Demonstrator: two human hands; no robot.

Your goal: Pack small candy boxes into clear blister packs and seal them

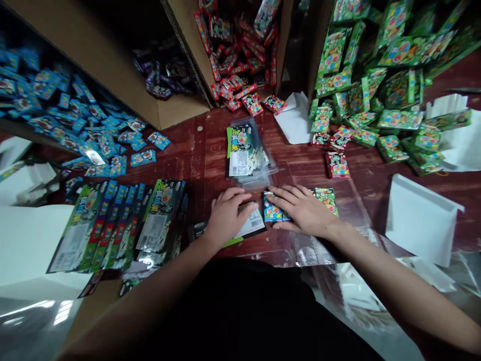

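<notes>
The step in hand looks like squaring up a row of small printed cartons [272, 213] beside a flat printed pouch [255, 224], near the front edge of the counter [188, 150]. The right hand [302, 213] lies over the row, its fingers slightly spread and laid flat, leaving blue showing at the left end and green at the right and hiding the middle. The left hand [225, 215] rests on the pouch, thumb apart from the other fingers; I cannot tell whether it pinches the near layer. The next move would seem to call for keeping the cartons level in one line while the pouch mouth is opened toward them; a skewed carton could snag there. Ahead, the stack of clear-edged pouches [244, 150] sits close to both hands and limits a forward push. Bare counter lies between that stack and the loose blue cartons [143, 158], giving the left hand some room, though the packed pouches [160, 220] bound it on the left. To the right, a loose red carton [337, 165] sits just beyond the row, and a white paper tray [421, 220] stands farther off
</notes>
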